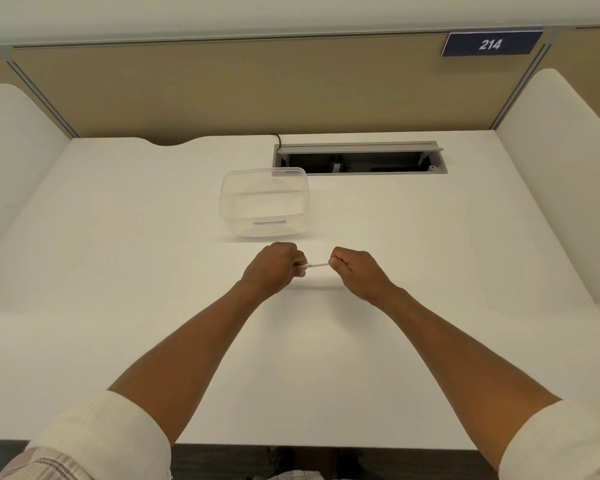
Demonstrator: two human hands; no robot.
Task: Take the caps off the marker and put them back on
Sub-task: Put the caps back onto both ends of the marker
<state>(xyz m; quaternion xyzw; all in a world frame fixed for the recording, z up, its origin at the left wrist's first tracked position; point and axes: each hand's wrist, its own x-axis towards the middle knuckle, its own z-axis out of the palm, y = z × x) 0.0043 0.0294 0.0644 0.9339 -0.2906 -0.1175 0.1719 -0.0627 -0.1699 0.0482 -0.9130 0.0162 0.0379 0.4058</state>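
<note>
The white marker (pixel 316 264) lies level above the white desk (pixel 118 271), between your fists. Your left hand (pixel 272 268) curls around one end, your right hand (pixel 355 271) around the other. Just beyond sits a clear plastic container (pixel 230 202).

An office cubicle: a white table (pixel 118 237) walled by tan fabric partitions (pixel 222 91), a numbered sign (pixel 492 44) reading 214, and an open cable hatch (pixel 361 157) in the tabletop.
</note>
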